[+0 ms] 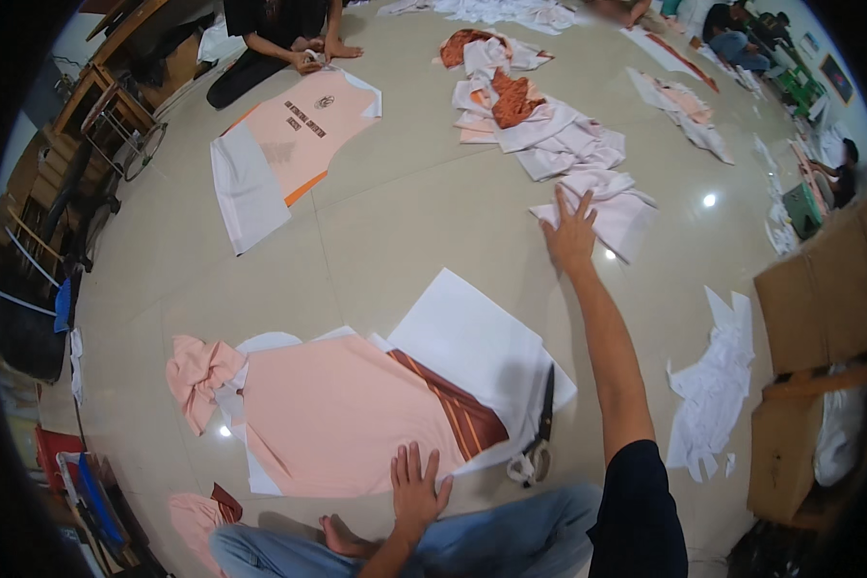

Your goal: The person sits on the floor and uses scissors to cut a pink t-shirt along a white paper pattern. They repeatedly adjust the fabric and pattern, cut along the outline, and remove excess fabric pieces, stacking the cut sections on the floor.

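Note:
My left hand (415,489) lies with spread fingers on the near edge of a peach fabric piece (328,414), which is flat on the floor in front of my legs. A maroon striped strip (453,405) and a white sheet (472,328) show along its right side. Scissors (539,433) with white handles lie beside the sheet. My right arm is stretched far forward; the right hand (570,236) rests, fingers apart, on the near end of a row of crumpled pale pink cloth (612,202). Whether it pinches any cloth cannot be seen.
A person (299,48) sits at the far left by a printed peach shirt panel (308,135). Crumpled peach cloth (202,376) lies left of my piece. White scraps (713,395) and cardboard boxes (819,289) are at right. A wooden rack (82,106) stands at left.

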Action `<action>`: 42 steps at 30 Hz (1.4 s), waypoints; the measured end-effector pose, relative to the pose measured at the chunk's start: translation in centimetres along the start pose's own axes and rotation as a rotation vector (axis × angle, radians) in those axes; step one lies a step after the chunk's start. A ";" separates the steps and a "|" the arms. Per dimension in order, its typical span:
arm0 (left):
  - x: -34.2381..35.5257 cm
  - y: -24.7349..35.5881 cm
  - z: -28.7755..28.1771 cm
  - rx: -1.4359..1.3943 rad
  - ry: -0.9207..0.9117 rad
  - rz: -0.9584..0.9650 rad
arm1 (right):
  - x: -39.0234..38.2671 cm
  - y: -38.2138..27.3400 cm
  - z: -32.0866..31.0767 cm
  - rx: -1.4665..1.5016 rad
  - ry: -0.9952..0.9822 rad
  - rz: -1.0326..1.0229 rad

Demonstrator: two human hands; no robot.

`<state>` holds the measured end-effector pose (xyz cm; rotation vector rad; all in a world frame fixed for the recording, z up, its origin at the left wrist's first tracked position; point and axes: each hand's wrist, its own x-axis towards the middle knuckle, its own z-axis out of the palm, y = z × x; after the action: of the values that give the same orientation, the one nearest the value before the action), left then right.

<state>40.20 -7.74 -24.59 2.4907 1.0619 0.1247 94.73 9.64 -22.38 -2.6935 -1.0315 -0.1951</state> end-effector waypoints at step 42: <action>0.1 -1.3 0.8 0.085 -0.024 0.021 | 16.5 -10.6 10.3 0.207 0.074 -0.102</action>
<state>39.59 -7.16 -25.81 2.5731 1.0514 0.0564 100.22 30.64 -26.77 -2.4336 -1.1030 -0.1934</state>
